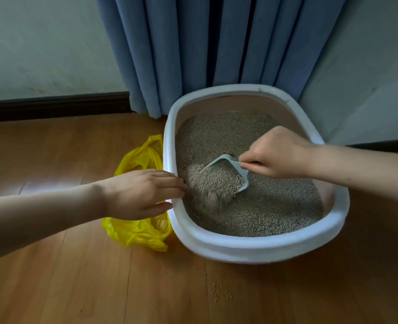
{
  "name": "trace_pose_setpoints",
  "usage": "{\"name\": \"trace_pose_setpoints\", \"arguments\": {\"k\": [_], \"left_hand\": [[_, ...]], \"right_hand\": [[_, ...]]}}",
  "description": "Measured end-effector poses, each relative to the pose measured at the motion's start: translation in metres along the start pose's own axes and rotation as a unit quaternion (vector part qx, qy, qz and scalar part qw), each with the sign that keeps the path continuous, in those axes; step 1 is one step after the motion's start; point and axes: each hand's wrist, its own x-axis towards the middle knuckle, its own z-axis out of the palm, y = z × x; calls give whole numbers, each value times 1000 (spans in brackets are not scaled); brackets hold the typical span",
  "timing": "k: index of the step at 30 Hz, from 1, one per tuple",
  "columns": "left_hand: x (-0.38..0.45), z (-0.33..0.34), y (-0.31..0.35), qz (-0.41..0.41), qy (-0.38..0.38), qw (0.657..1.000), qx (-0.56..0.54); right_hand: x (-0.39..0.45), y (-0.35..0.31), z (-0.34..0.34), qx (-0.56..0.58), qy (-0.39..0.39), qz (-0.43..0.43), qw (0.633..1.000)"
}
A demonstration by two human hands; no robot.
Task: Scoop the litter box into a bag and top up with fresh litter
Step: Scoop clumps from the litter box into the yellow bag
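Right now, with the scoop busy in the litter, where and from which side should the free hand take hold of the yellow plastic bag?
Grip the crumpled yellow plastic bag by its upstanding handle loop at the far end, coming from the open floor side; the white oval litter box blocks its other side. The left hand rests on the rim just above it.

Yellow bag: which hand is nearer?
Left. The left hand rests on the litter box rim, directly above the yellow bag. The right hand holds the scoop over the litter.
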Motion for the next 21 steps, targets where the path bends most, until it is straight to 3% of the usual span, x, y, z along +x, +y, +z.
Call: {"name": "trace_pose_setpoints", "arguments": {"k": [2, 6, 11, 15, 18, 21], "left_hand": [[5, -2, -2, -6, 2, 1000, -3], [15, -3, -7, -7, 1, 1000, 1], [15, 9, -12, -15, -30, 999, 3], [13, 22, -17, -66, -63, 996, -2], [15, 27, -21, -63, -63, 996, 3], [14, 33, -23, -61, -65, 996, 3]], "right_hand": [[-7, 8, -14, -67, -23, -41, 997], [-17, 27, -35, -221, -189, 47, 956], [-44, 53, -18, -213, -272, 97, 933], [-59, 58, 8, -144, -292, 92, 941], [-63, 46, 25, 27, -296, 108, 949], [-60, 10, 41, 194, -271, 135, 933]]}}
